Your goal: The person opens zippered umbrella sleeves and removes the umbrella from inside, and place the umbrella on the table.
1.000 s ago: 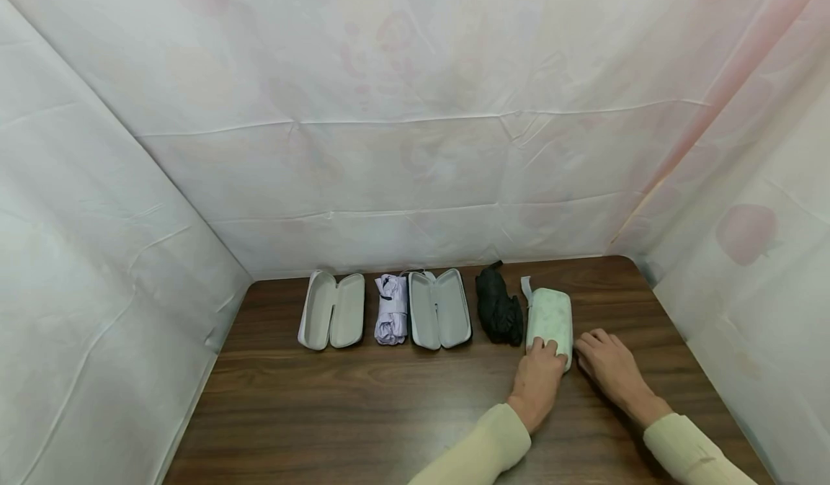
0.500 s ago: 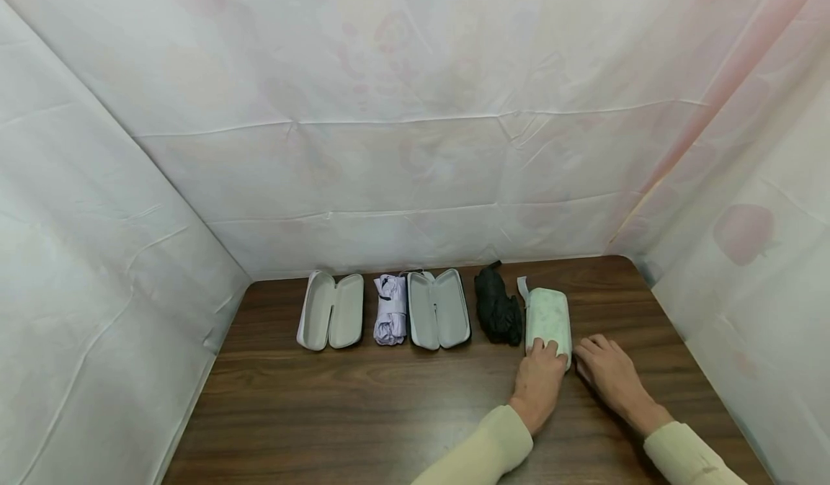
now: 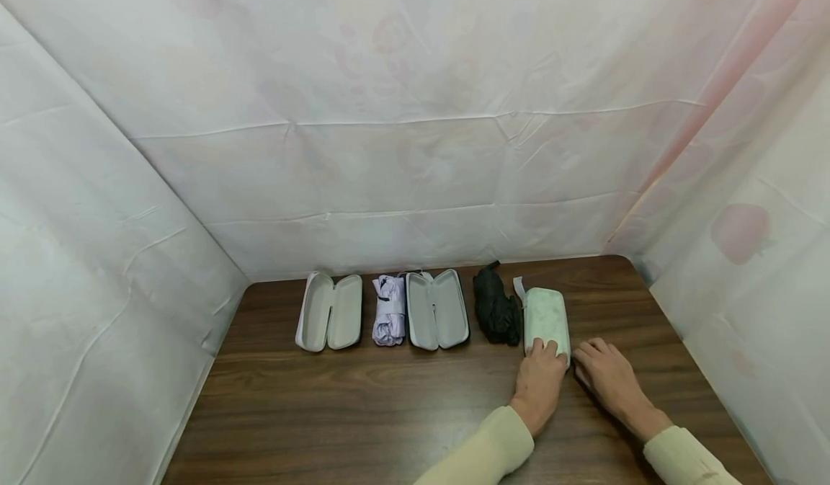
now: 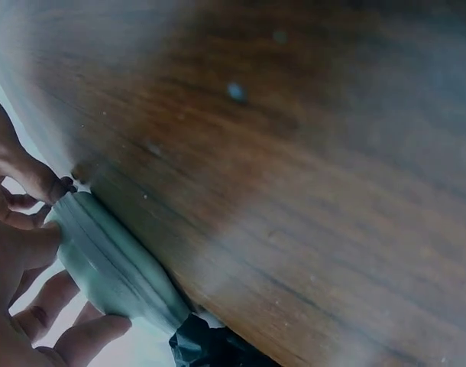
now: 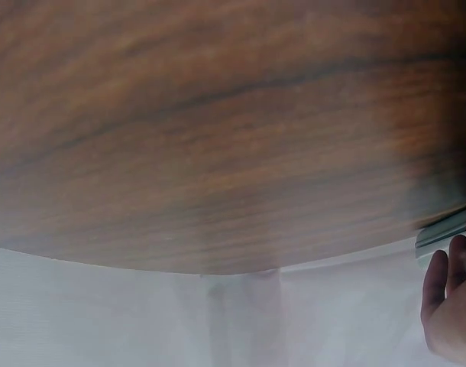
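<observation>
A pale green zip case point(image 3: 545, 316) lies closed at the right end of a row, its grey strap point(image 3: 519, 288) toward the back. My left hand point(image 3: 540, 380) grips its near end, fingers over the top; in the left wrist view its thumb and fingers span the zipped side. Beside the near right corner, my right hand point(image 3: 609, 378) has its fingertips together, pinching a small dark zipper pull point(image 4: 70, 186). In the right wrist view, that hand shows only at the right edge, partly covering the case.
Left of the green case lie a black folded umbrella point(image 3: 496, 308), an open grey-lined case point(image 3: 450, 308), a lilac folded umbrella point(image 3: 390, 312) and another open case point(image 3: 346, 312). They line the back of the wooden table point(image 3: 363, 413), against a pale curtain point(image 3: 389, 168).
My right hand has slid slightly toward the near end along the case's right side. My left hand keeps its grip on the case. The head view has shifted a little.
</observation>
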### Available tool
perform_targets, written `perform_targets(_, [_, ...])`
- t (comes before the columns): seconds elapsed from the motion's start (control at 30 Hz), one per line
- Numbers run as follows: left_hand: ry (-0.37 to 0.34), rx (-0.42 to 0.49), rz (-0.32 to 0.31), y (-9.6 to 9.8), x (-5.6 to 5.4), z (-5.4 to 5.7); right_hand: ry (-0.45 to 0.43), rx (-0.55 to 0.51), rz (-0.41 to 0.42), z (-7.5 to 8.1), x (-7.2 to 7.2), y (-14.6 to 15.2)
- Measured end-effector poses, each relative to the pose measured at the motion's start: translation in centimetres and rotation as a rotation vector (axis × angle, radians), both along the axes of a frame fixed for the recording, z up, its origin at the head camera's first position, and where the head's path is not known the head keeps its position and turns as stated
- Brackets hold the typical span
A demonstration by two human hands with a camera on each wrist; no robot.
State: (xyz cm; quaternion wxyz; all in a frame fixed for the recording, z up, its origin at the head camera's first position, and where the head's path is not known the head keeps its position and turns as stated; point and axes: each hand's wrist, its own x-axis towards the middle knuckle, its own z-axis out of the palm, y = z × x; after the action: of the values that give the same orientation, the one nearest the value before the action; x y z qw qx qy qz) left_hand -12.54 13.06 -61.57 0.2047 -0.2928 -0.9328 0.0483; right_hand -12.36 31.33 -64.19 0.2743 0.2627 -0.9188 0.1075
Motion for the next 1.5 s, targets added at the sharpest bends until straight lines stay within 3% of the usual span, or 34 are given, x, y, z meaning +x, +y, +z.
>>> perform_targets(0.23, [-0.083, -0.099, -0.053, -0.6, -0.3, 1.3, 0.001, -0.004, -0.018, -0.2, 0.1, 0.1])
perform_targets(0.47, [-0.129, -0.083, -0.065, -0.5, -0.3, 1.5, 0.019, 0.0, -0.012, 0.0, 0.0, 0.2])
perform_targets(0.93, [-0.072, -0.102, 0.011, 0.2, 0.3, 1.4, -0.012, -0.006, -0.037, 0.2, 0.5, -0.2])
perform_targets(1.5, [-0.053, -0.064, 0.02, 0.6, 0.4, 0.7, -0.02, -0.021, -0.079, 0.2, 1.8, -0.9])
